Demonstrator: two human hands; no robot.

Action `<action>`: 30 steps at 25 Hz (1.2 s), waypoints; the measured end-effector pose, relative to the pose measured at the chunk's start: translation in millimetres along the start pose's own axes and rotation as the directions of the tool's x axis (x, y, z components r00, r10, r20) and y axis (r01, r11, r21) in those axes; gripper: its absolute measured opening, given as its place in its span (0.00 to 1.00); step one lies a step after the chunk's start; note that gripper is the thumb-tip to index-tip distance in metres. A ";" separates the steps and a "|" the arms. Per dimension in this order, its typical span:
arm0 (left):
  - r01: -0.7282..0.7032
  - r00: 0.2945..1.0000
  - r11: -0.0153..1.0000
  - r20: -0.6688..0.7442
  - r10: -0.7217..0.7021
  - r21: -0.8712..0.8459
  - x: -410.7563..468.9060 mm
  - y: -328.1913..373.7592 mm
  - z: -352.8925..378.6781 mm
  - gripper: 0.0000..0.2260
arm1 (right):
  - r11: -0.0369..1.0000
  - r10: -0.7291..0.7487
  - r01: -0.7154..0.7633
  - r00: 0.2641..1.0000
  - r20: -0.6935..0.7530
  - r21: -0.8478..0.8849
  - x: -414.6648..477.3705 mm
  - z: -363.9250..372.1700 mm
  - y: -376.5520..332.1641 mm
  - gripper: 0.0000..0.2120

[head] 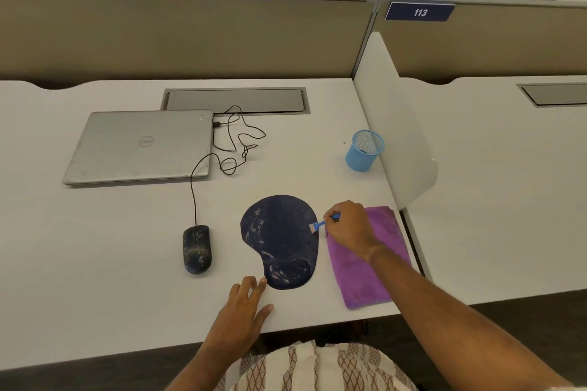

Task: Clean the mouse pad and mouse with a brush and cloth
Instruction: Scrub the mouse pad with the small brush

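Observation:
A dark blue mouse pad (279, 241) with pale dust smears lies on the white desk (111, 247). My right hand (349, 225) grips a small blue brush (320, 225), whose white bristles touch the pad's right edge. Under that hand lies a folded purple cloth (368, 267). My left hand (244, 311) rests flat on the desk, its fingertips touching the pad's lower left edge. A dusty black wired mouse (197, 249) sits to the left of the pad.
A shut silver laptop (139, 146) lies at the back left, with the mouse's tangled cable (235, 143) beside it. A blue mesh cup (363, 151) stands at the back right, next to a white divider panel (397, 124). The desk's front edge is close below my left hand.

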State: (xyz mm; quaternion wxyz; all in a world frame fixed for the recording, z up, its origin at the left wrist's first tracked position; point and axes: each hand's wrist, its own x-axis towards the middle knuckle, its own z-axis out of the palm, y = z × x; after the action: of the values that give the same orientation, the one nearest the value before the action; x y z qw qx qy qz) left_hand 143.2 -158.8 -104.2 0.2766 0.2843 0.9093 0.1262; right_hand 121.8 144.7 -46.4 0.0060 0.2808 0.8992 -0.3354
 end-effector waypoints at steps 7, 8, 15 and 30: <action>0.001 1.000 1.000 0.009 -0.001 0.009 1.1 -1.0 1.6 0.35 | 1.000 0.009 -0.011 0.993 0.114 0.021 -13.1 28.9 -3.4 0.03; 0.004 1.000 1.000 0.010 -0.004 0.013 1.4 -1.0 2.4 0.35 | 1.000 0.022 -0.023 0.995 0.097 0.009 -10.9 25.3 2.4 0.03; 0.012 1.000 1.000 0.008 -0.012 0.004 1.4 -2.8 5.5 0.34 | 0.994 0.105 -0.107 0.994 -0.038 -0.032 10.9 -10.8 24.1 0.04; 0.015 1.000 1.000 -0.009 -0.015 -0.002 -0.2 -0.5 4.9 0.34 | 0.990 0.108 -0.107 0.994 0.000 -0.088 41.0 -11.6 -1.5 0.05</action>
State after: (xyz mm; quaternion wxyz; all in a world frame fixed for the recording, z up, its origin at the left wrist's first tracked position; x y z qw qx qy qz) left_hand 145.9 -158.9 -108.3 0.2736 0.2764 0.9126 0.1262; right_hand 88.6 171.4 -44.6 0.0385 0.3276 0.8966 -0.2955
